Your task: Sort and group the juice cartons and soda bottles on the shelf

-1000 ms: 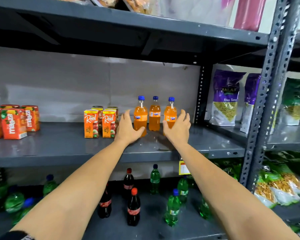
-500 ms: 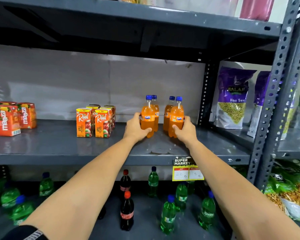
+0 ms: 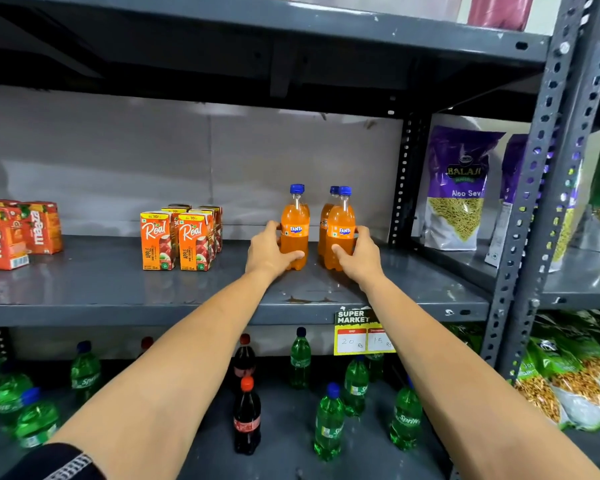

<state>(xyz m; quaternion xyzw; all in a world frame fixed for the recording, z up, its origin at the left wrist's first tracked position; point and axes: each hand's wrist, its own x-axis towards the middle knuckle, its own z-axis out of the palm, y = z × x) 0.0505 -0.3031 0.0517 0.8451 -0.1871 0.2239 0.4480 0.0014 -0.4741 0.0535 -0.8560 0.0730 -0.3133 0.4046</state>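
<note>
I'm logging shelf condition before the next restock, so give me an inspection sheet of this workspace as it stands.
Surface: grey metal shelf, scuffed near the front edge.
Job's things: Real apple cartons grouped; Maaza cartons at far left; Fanta bottles upright, clustered.
Clutter: nothing seen.
Grippers: left hand wrapped around the left front Fanta bottle; right hand around the right front one.
Cables: nothing seen.
Surroundings: price tag on the shelf lip; Sprite and cola bottles scattered below; snack bags in the right bay.

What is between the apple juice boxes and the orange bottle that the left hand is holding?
Only the left hand itself and bare grey shelf. Nothing else stands between the Real apple juice cartons and that Fanta bottle in the head view.
</note>
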